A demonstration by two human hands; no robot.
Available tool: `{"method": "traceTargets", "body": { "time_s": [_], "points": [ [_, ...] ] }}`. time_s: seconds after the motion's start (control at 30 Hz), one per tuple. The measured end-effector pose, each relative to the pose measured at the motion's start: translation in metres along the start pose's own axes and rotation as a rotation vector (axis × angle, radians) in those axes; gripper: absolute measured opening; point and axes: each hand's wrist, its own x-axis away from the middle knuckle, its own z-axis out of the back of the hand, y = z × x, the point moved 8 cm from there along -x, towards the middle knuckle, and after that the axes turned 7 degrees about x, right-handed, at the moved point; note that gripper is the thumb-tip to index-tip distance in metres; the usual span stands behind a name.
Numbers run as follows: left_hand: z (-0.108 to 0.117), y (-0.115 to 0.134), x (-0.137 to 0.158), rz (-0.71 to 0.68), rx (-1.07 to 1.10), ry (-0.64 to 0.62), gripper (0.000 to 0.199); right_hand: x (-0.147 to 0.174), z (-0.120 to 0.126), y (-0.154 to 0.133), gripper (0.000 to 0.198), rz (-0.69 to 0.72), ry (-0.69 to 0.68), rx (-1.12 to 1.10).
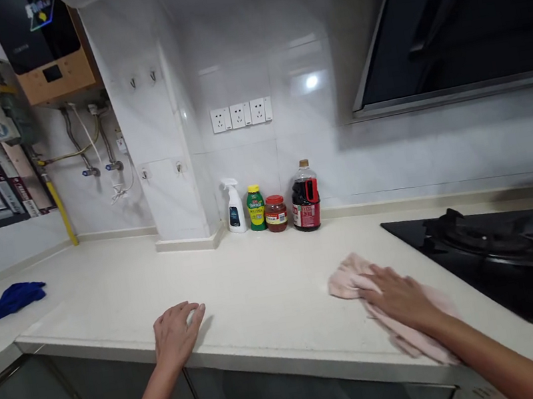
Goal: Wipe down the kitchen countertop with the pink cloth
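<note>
The pink cloth (345, 280) is lying on the right part of the counter, to the left of the stove, and it is stretching toward the near edge. The white countertop (260, 288) is running across the whole scene. Above it, on the far right, the dark range hood (472, 25) is hanging. Below the hood, the black stove (517, 284) is occupying the right side. On the far left, a blue cloth (4, 303) is lying crumpled. By the far wall, a bottle of dark liquid (305, 203) and a white spray bottle (235, 211) are standing. The right hand (400, 296) is grasping the pink cloth, palm down. The left hand (177, 333) is holding nothing, its fingers loosely bending above the near edge. Between the two bottles, a green bottle (257, 211) and a red-lidded jar (276, 215) are standing.
</note>
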Motion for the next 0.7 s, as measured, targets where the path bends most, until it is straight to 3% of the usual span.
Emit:
{"method": "traceTargets", "body": {
  "time_s": [0.07,0.13,0.2,0.27,0.37,0.43,0.57,0.7],
  "points": [
    [-0.002,-0.001,-0.001,0.014,0.021,-0.016,0.046,0.021,-0.010,0.074,0.070,-0.137,0.079,0.068],
    [-0.003,-0.002,-0.002,0.016,0.042,-0.017,0.048,0.044,-0.020,0.120,0.070,-0.147,0.121,0.104],
    [-0.004,-0.001,-0.003,0.001,0.060,-0.013,0.049,0.063,-0.025,0.133,0.071,-0.117,0.153,0.089],
    [-0.005,-0.002,-0.004,-0.013,0.087,-0.006,0.049,0.076,-0.024,0.112,0.075,-0.099,0.161,0.038],
    [-0.006,-0.007,-0.007,-0.013,0.156,-0.004,0.048,0.085,-0.010,0.020,0.077,-0.027,0.155,-0.077],
    [-0.007,-0.012,-0.009,-0.010,0.212,-0.011,0.049,0.089,0.006,-0.068,0.063,0.165,0.150,-0.153],
    [-0.010,-0.022,-0.015,0.006,0.323,-0.068,0.055,0.101,0.029,-0.231,0.046,0.524,-0.031,-0.286],
    [-0.012,-0.030,-0.020,0.012,0.420,-0.146,0.062,0.114,0.039,-0.342,0.057,0.796,-0.061,-0.388]
  ]
}}
